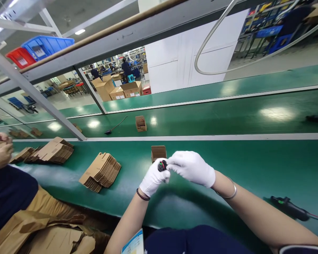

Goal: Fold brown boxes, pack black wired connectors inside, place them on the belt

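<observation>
My left hand [154, 178], in a white glove, is closed around a small black part [162, 165] with green and red marks on its near end. Most of that part is hidden by the fingers. My right hand [192, 168], gloved too, has its fingers pinched together against the part's right side; what lies between the fingertips is too small to make out. Just behind my hands stands an open small cardboard box [158, 151], its lower portion covered by my left hand.
A stack of flat cardboard boxes [100, 171] lies left, with more stacks [51, 151] beyond. A black device [291, 208] with a red wire rests at right. Behind the white rail, the belt carries another box [141, 123] and a black corded piece [108, 132]. A co-worker's hands [1, 148] are far left.
</observation>
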Demonstrator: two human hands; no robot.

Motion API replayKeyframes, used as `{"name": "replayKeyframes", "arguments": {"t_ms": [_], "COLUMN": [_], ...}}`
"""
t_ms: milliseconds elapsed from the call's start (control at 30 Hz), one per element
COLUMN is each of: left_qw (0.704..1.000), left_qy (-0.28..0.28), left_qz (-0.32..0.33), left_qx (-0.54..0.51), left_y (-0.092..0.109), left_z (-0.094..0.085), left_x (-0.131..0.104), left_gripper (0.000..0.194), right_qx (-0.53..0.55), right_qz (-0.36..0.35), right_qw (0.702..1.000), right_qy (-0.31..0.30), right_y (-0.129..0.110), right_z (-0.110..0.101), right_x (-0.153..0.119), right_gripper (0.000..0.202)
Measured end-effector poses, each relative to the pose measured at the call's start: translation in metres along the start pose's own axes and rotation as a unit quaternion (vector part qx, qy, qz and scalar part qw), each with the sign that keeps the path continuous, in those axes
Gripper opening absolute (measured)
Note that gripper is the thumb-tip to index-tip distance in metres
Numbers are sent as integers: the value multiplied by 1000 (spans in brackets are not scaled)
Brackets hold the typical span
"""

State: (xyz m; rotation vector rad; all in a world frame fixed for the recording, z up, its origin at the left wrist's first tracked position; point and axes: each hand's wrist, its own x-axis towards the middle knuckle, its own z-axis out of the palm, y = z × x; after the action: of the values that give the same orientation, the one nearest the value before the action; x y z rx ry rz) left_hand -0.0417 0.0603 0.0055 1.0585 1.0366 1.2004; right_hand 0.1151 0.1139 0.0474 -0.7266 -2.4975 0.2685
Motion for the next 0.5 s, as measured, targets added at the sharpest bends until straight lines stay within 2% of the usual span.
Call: {"name": "replayKeyframes", "arguments": {"t_ms": [33,100,167,233,300,433,500], "left_qw": [999,995,988,982,978,969,960], "left_qy": [-19,-18,13,57,111,207,242], "left_qz": [-6,16,54,71,72,73,77], "left_qx": [33,98,142,164,158,113,117], "left_y": [2,5,4,0,-8,-20,-22], "left_z": [2,6,10,13,13,10,8], "left_x": [-1,-1,0,1,1,3,3], "left_gripper": [48,46,49,52,53,49,50], "right_qx": [39,112,150,138,99,55,63], "right_qz": [40,118,181,215,196,56,34], "right_qw": [998,987,972,966,974,995,995], "right_qy": [8,17,24,41,57,68,75], "right_y": [1,-1,-6,-12,-18,-25,-25], "right_z": [0,3,10,17,24,31,35], "right_x": [2,5,5,4,1,-4,-4], "right_gripper": [21,15,12,17,23,23,26]}}
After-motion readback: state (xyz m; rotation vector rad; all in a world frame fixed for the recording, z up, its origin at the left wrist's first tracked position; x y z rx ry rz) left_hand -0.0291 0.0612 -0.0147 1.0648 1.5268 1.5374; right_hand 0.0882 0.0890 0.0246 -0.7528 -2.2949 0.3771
